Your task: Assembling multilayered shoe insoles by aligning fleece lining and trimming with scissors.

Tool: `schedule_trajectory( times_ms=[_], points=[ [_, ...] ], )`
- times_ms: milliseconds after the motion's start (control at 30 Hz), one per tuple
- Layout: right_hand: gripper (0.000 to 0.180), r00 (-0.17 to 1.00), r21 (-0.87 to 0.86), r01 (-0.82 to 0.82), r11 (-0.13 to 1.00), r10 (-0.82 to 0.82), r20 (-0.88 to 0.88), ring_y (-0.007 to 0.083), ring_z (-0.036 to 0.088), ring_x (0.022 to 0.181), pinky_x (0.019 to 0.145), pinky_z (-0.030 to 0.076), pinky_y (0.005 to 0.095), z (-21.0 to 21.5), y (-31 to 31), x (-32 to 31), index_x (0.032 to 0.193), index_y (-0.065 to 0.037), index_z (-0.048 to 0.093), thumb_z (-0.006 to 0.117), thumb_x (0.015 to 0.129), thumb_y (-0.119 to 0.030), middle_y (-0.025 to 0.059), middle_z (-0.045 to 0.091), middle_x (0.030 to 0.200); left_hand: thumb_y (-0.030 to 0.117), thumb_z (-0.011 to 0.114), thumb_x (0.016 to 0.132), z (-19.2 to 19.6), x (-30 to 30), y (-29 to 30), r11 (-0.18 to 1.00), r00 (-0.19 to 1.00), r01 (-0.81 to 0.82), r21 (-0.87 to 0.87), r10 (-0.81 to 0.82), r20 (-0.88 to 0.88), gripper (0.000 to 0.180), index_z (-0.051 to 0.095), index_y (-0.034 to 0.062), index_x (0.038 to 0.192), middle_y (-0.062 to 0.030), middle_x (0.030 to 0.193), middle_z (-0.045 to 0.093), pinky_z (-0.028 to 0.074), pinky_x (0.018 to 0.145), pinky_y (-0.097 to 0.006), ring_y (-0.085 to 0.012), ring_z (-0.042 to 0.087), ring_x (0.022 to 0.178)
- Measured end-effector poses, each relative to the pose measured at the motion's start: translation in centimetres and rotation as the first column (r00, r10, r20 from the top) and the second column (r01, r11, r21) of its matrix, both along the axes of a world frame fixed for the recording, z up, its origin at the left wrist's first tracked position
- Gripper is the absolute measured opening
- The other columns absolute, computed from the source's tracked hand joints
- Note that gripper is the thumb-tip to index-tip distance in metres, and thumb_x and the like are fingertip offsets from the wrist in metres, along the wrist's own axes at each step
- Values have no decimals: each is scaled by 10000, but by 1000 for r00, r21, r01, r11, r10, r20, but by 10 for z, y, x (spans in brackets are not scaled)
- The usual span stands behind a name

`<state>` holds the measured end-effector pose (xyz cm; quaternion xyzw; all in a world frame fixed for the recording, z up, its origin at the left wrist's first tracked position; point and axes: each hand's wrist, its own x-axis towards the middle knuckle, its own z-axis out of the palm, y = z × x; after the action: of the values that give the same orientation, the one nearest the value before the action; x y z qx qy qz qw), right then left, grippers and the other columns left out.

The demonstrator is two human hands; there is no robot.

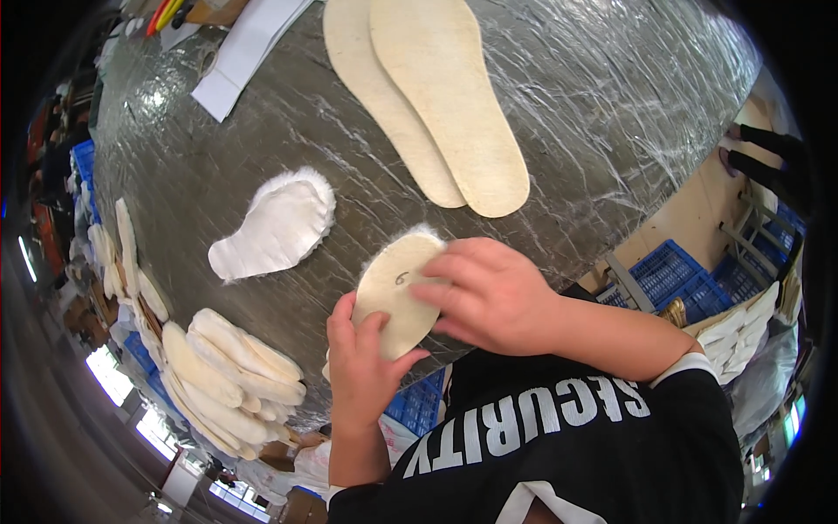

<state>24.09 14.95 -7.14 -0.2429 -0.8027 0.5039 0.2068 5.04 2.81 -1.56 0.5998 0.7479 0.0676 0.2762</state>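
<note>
A cream insole (388, 275) with white fluff along its upper rim is held just above the near edge of the table. My left hand (362, 371) grips its lower left side, thumb and fingers closed around it. On the right, my right hand (497, 297) bends its fingers over the insole's edge, pinching it; the fingertips are slightly blurred. A small dark handwritten mark shows on the insole's face. Beyond my hands to the left lies a white fleece-edged insole (275, 229), smooth side up. Two large cream insoles (463, 105) overlap at the far side.
The table has a wrinkled, shiny grey cover (602, 113). White paper strips (244, 61) lie at the far left. A pile of fleece insoles (218, 375) sits at the near left. Blue crates (668, 275) and a stool stand right of the table, near another person's legs (768, 153).
</note>
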Motion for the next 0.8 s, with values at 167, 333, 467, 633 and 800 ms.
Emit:
schedule_trajectory(
  times_ms=[167,333,467,633,800],
  points=[
    [901,943,296,-318,901,266,200,278,348,1374,1128,196,542,-3,3,-35,1375,-269,458,810,553,-377,81,362,1487,265,882,553,6,-1,4,999,996,42,3,-42,77,701,550,16,1117,-235,1323,415,468,889,-467,-413,494,1120],
    [834,897,282,-376,883,271,348,264,432,1295,1072,260,562,8,6,-37,1373,-262,465,787,606,-317,85,452,1406,199,854,614,18,-26,-22,971,941,-226,74,198,273,595,554,19,1095,-207,1287,463,501,828,-429,-382,558,1038],
    [934,890,271,-349,897,227,394,265,450,1266,1061,255,548,11,8,-34,1358,-266,480,826,492,-317,79,475,1372,128,790,676,19,-51,-47,919,898,-379,-105,393,196,426,584,23,1033,-142,1048,613,511,759,-383,-344,622,867],
    [944,830,234,-392,890,233,507,302,441,1265,1048,243,584,21,11,-37,1352,-231,490,826,483,-379,97,455,1393,118,739,742,14,-60,-58,899,870,-419,-130,438,226,212,614,-2,864,-141,1044,630,509,687,-365,-340,636,812],
    [963,784,219,-485,847,310,539,309,411,1300,1074,215,603,31,15,-51,1367,-173,476,798,496,-431,115,445,1403,107,710,778,4,-61,-58,893,846,-450,-35,438,303,179,592,-7,851,-134,1084,630,511,647,-358,-322,641,747]
  ],
)
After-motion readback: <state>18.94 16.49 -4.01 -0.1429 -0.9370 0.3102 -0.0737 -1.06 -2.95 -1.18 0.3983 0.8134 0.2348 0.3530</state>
